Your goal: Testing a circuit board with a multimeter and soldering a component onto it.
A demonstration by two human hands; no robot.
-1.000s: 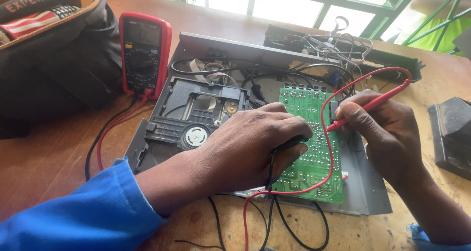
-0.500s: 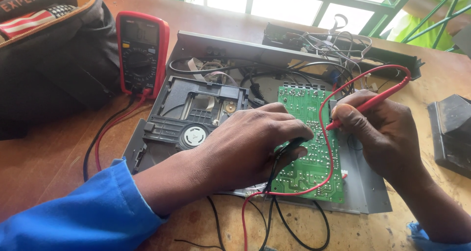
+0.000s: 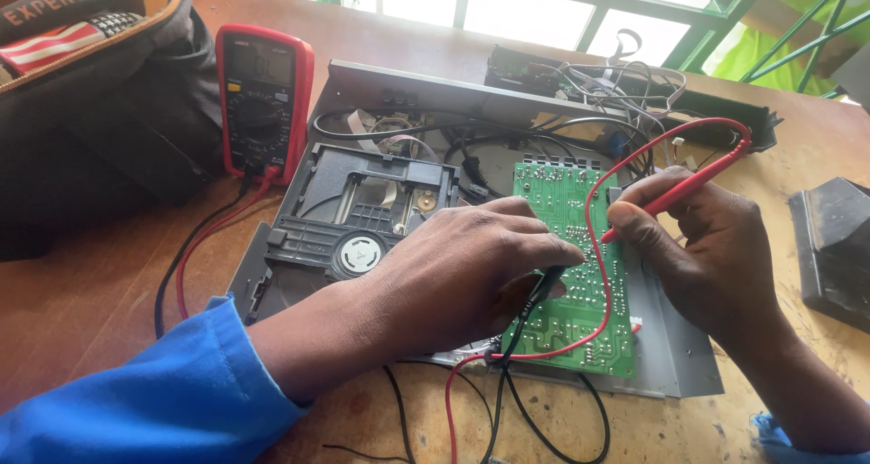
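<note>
At upper left a red meter (image 3: 263, 101) leans against a dark bag (image 3: 100, 111). At centre the left hand (image 3: 453, 278) is curled around a black probe (image 3: 542, 287), its tip on the green circuit board (image 3: 575, 265). At right the right hand (image 3: 707, 256) pinches a red probe (image 3: 689, 185) against the board.
</note>
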